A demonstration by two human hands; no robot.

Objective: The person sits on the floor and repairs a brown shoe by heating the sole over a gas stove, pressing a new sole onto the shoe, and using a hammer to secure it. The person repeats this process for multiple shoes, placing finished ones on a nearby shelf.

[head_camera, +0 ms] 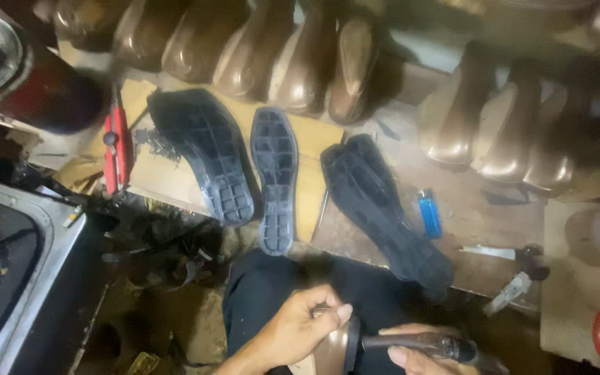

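Black rubber soles lie on the workboard: a wide sole (203,156) at its left edge, a narrow sole (274,179) midway, a long sole (383,208) toward the right, beside a blue lighter (429,213). Low in the head view, the left hand (293,330) closes over a brown shoe last (335,347) on the lap (mostly hidden). The right hand (418,351) wraps a dark tool handle (411,342); steadying the last firmly looks wise.

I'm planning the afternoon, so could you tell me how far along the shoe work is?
Done: nothing finished shows. In hand: the left hand holds a brown shoe form on the lap, the right hand a dark-handled tool. Left: three black soles lie loose on the board.
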